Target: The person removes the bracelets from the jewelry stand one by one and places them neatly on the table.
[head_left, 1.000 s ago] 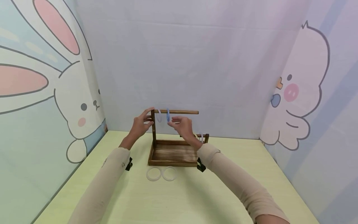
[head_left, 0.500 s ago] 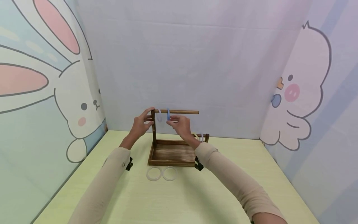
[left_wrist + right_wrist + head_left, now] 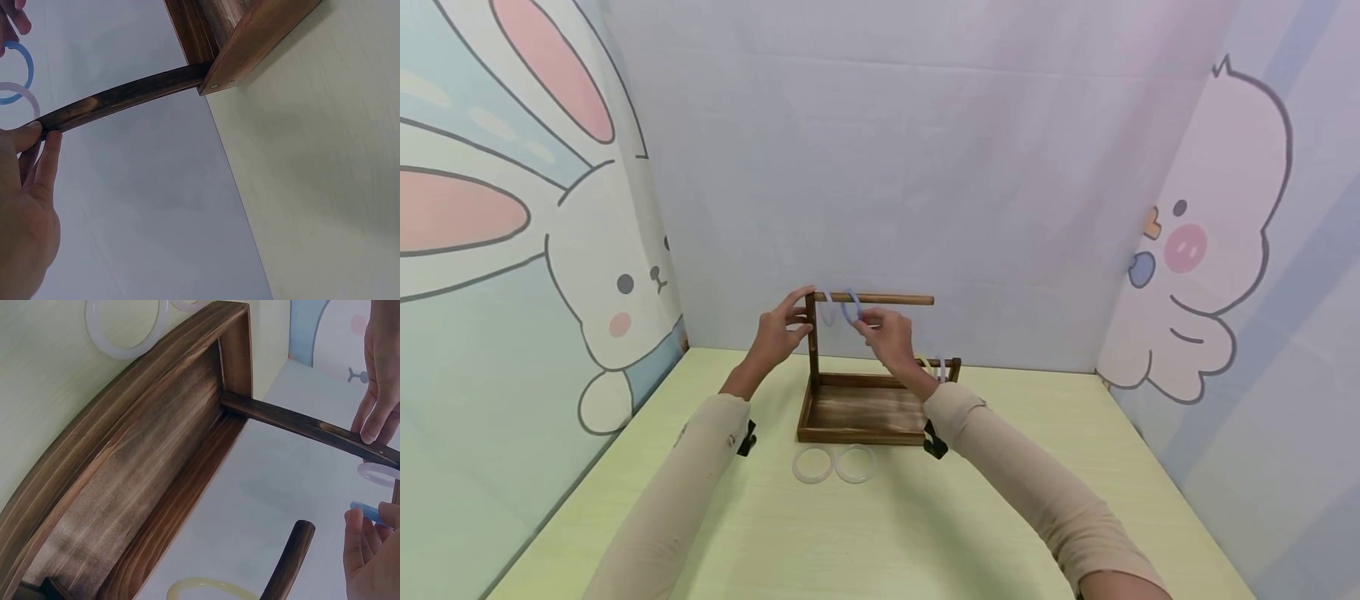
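My left hand (image 3: 775,337) holds the upright post (image 3: 813,358) of a dark wooden bangle stand near its top, thumb on one side and fingers on the other. A blue bangle (image 3: 857,305) hangs around the upper bar (image 3: 895,299). Its lower part is pinched between thumb and fingers of my right hand (image 3: 891,337); the right wrist view shows this pinch on the blue bangle (image 3: 365,511) too. Between it and the post, a pale lilac bangle (image 3: 25,92) hangs on the same bar, next to my left fingers.
Two clear whitish bangles (image 3: 813,482) lie side by side before the stand's tray (image 3: 865,437). On the lower bar at right hang a yellow bangle (image 3: 925,362) and a pale bangle (image 3: 942,369), partly behind my right wrist. A grey cloth wall (image 3: 1000,208) stands close behind.
The blue bangle has turned from nearly edge-on to slanted, so its opening shows. My right hand has shifted only slightly with it; my left hand stays on the post.
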The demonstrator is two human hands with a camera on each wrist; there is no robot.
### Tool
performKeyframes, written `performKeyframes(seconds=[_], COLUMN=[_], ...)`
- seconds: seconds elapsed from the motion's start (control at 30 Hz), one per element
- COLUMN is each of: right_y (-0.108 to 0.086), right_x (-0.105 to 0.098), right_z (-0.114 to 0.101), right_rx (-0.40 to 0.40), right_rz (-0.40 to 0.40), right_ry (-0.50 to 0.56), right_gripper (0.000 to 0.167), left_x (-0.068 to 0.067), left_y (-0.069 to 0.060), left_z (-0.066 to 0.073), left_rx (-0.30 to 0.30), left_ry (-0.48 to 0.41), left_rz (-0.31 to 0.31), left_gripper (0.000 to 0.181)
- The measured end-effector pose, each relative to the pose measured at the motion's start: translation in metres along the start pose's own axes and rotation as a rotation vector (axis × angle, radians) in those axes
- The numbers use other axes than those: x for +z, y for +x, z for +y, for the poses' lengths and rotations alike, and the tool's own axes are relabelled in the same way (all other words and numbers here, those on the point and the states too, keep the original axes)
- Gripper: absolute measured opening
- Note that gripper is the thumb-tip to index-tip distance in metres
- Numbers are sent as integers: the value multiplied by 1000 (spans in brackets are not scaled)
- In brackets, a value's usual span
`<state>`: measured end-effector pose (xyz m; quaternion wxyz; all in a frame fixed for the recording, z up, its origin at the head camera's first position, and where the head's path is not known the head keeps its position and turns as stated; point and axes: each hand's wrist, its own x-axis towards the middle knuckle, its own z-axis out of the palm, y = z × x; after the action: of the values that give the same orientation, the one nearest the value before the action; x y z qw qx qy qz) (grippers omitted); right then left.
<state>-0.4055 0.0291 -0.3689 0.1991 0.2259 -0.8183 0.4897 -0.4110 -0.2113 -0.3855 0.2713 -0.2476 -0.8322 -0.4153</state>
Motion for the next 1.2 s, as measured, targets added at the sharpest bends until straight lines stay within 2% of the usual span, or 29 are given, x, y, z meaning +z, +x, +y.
performKeyframes(seconds=[0.3,0.5,0.93,1.2], right_y=[-1,-1,-3,-5], right_x=[-8,-14,-34,-45], right_z=[1,4,15,19], right_rx=[-1,35,18,42], right_rz=[19,7,24,31], right_ry=[30,38,54,1], right_gripper=[22,25,27,26], left_x=[2,1,1,1], left_y=[0,0,0,1], left_z=[-6,-4,-1,0], left_rx=[11,-3,3,-4], left_ry=[11,10,9,7], left_rz=[8,1,6,12], left_gripper=[80,80,79,78])
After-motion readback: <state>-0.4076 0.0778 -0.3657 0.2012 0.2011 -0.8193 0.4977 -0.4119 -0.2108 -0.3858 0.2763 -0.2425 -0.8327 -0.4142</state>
